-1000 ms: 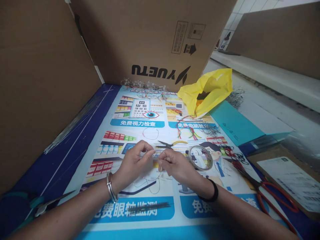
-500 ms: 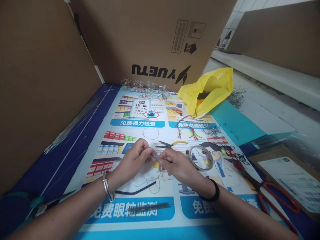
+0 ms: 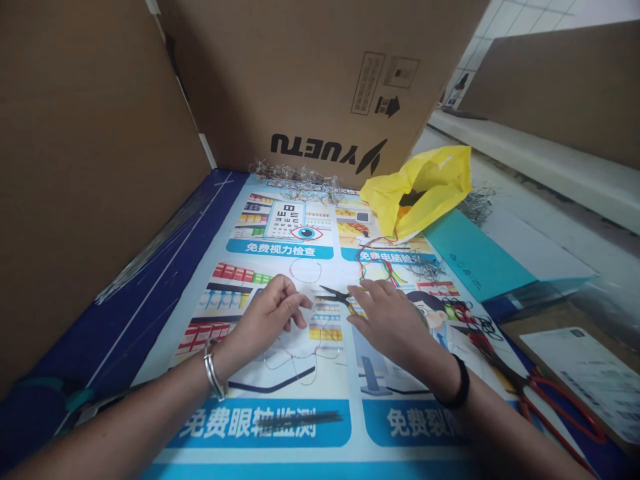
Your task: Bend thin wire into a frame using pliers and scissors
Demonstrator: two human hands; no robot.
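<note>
My left hand point(image 3: 280, 308) is closed in a pinch on a thin wire. The bent wire frame point(image 3: 295, 360), with its loose curves, hangs below those fingers over the printed sheet. My right hand point(image 3: 393, 323) is spread over the yellow handles of the pliers point(image 3: 336, 293), thumb and fingers apart. The pliers' dark jaws point left towards my left hand. A round wire ring point(image 3: 306, 270) lies just beyond my left hand. The clear tape roll is mostly hidden behind my right hand. Nearer to me lies a bundle of dark straight wires point(image 3: 300, 419).
A yellow bag point(image 3: 420, 190) stands at the back right, with coloured cords point(image 3: 375, 257) before it. Red-handled scissors point(image 3: 560, 400) lie at right near black and red bands point(image 3: 473, 317). Tangled wire pieces point(image 3: 295, 177) line the cardboard wall point(image 3: 300, 80). Straight wires point(image 3: 145, 250) lie left.
My right hand has let go of the wire and moved right, opening over the pliers' handles. My left hand stays pinched on the wire. The view has shifted slightly.
</note>
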